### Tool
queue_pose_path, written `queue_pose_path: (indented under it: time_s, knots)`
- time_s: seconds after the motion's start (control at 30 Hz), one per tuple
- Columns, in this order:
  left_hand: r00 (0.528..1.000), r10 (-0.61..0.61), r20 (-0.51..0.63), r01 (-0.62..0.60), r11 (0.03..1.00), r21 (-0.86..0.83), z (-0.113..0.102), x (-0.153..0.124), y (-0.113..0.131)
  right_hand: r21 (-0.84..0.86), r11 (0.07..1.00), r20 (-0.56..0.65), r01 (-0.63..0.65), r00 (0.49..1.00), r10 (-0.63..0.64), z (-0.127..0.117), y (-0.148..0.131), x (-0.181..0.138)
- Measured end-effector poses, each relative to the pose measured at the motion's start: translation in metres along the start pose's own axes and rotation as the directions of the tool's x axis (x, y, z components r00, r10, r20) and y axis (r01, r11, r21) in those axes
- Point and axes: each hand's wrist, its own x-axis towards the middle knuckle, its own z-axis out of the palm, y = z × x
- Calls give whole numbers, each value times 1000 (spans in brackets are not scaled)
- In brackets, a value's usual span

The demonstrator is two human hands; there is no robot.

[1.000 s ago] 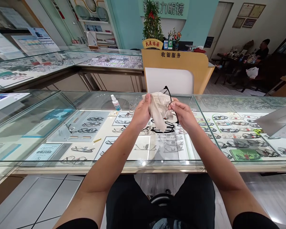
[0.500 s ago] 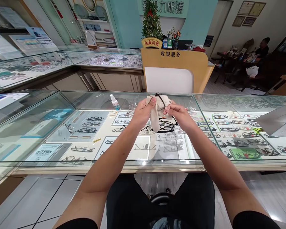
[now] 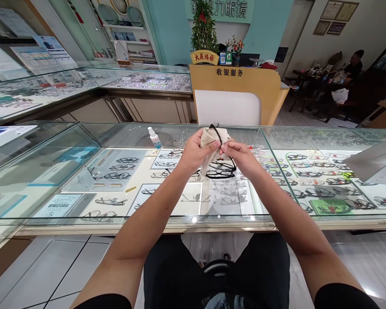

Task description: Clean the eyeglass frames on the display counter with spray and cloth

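Observation:
Above the glass counter, my left hand (image 3: pixel 196 150) is closed on a beige cleaning cloth (image 3: pixel 209 136), its thumb pressing near the rim of a pair of black-framed glasses (image 3: pixel 219 136). The cloth is bunched around the lens area, hiding much of the frame. My right hand (image 3: pixel 239 155) pinches the same glasses from the right side, fingertips close to the left thumb. One dark temple arm hangs down beside the right fingers. Under the glass, below the hands, lie more black glasses (image 3: pixel 220 174).
A white spray bottle (image 3: pixel 155 138) stands on the glass counter (image 3: pixel 180 221) left of my hands. Rows of glasses fill the case. A folded white card (image 3: pixel 378 161) stands at right. Beyond is a wooden cashier desk (image 3: pixel 238 77); a person (image 3: pixel 354 64) sits far right.
My left thumb has moved right and down, close to the right fingertips. The cloth is gathered more tightly, and its hanging end has swung slightly left.

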Motion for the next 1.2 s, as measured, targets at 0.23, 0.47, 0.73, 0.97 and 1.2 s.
queue_pose_path:
  time_s: [0.23,0.47,0.73,0.97,1.2]
  knots:
    - [989,69,-134,-62,997,53,3,-1,-6,-15,1000,50,18,999,-17,11,-3,-2]
    - [982,-7,-190,5,1000,-7,-6,7,-16,-33,997,-54,74,996,-76,3,1,0]
    - [983,-172,65,160,974,158,2,-5,-16,74,984,-237,162,961,-141,-11,-11,4]
    - [982,-162,100,138,968,208,16,-12,-14,130,986,-174,105,981,-81,2,-4,1]
    - [984,-177,30,169,969,182,21,-15,-14,169,977,-160,129,982,-102,7,-1,3]
